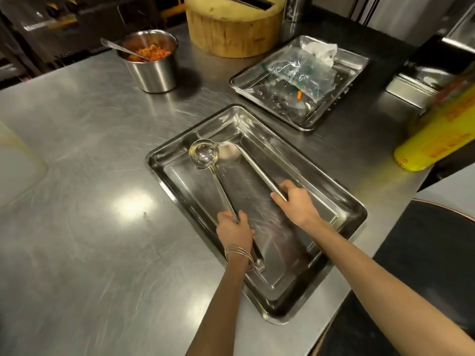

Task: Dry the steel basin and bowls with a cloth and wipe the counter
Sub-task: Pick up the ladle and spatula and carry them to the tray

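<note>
Fingers first: the left hand's fingers (243,217) are curled round the end of a ladle handle, thumb on the other side, a firm grasp. Over on the right, the fingers (288,185) are wrapped round a second thin handle, grasping that one too.

So the left hand (234,231) holds the ladle (204,155) and the right hand (298,202) holds the second long-handled utensil (259,170), two tools in all. Both are polished steel, and both point away from the person, with their heads at the far end. The ladle's bowl is round and faces up. The other head sits just beside it, lost in reflections, so I can't tell its shape.

Both lie inside the steel basin (277,242). It is rectangular with rounded corners and a rolled rim, and it is shiny and finely scratched. It sits on the brushed steel counter (90,176), its long axis running from far left to near right. Thin metal bangles (237,253) circle the left wrist.

Further out stands one shallower steel tray (239,83) holding a crumpled clear plastic bag (300,70). There is one round steel pot (151,73) of chopped orange food (153,51) with a spoon (120,48) in it. One thick round wooden block (234,29) stands at the back, and one yellow package (437,140) at the right edge.
</note>
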### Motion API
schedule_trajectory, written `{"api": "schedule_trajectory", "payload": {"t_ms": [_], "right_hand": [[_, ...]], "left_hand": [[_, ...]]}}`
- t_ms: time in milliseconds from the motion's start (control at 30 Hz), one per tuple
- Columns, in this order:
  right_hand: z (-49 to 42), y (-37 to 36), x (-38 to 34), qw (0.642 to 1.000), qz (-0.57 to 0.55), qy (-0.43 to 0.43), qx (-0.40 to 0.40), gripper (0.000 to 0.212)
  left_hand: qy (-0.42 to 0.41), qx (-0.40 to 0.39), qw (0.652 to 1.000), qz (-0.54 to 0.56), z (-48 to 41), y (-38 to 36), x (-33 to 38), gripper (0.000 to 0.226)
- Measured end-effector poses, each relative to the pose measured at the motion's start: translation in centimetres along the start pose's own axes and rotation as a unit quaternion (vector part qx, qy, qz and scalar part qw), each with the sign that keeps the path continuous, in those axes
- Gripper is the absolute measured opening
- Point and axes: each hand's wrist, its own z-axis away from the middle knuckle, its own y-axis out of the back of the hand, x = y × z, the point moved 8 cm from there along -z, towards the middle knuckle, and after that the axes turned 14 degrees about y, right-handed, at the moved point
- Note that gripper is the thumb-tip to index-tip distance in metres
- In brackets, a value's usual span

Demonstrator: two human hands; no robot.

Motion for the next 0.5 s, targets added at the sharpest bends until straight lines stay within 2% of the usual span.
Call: {"api": "schedule_trajectory", "payload": {"t_ms": [267,500], "right_hand": [[-1.5,-0.7,0.2,1.000,-0.021,0.000,0.008,0.032],[-1.8,-1.0,0.3,1.000,-0.029,0.004,-0.008,0.039]], "left_hand": [[-0.009,-0.005,0.992,-0.126,-0.5,-1.4,-0.9,0.019],[-0.031,-0.025,0.984,-0.173,0.3,-1.3,0.1,0.032]]}}
